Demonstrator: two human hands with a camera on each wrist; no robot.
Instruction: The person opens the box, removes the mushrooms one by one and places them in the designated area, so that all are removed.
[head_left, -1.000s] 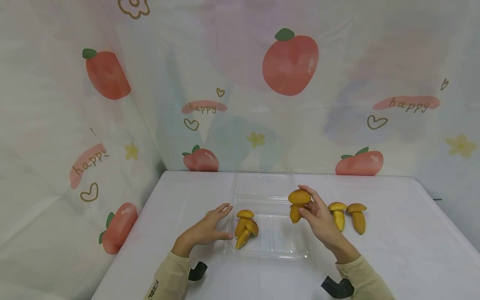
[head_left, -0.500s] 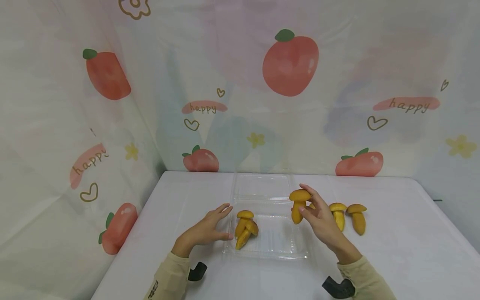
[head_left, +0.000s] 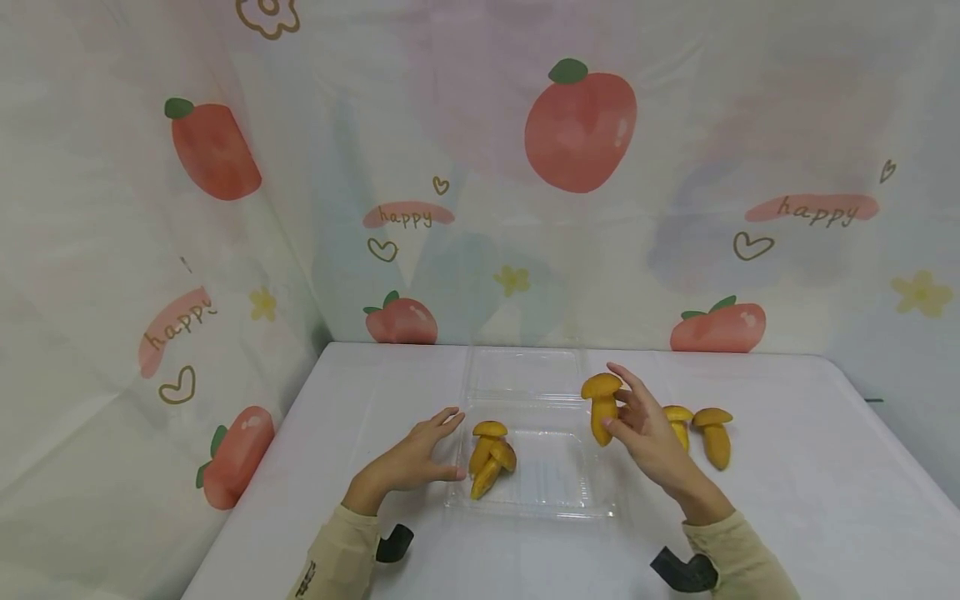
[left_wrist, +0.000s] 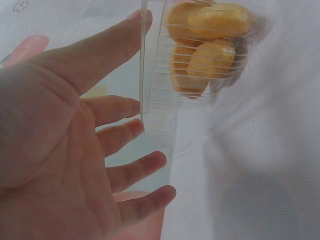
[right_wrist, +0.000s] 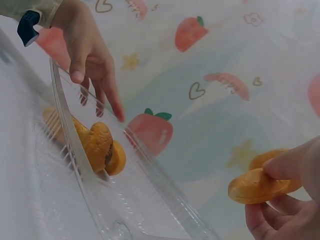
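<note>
A clear plastic clamshell box lies on the table with its lid folded back. Two yellow-brown toy-like mushrooms rest in its left end, one overlapping the other. My left hand has its fingers spread, thumb and fingertips at the box's left rim, as the left wrist view shows. With thumb and fingers my right hand pinches a mushroom by its stem, cap upward, above the box's right edge. In the right wrist view that held mushroom is apart from the box.
Two more mushrooms, a yellow one partly behind my right hand and a browner one, lie on the white table at right. Fruit-printed cloth stands behind and at left. Dark straps sit at both wrists.
My right hand has shifted slightly right and up with the mushroom, covering more of the yellow mushroom behind it. My left hand and the box stay in place.
</note>
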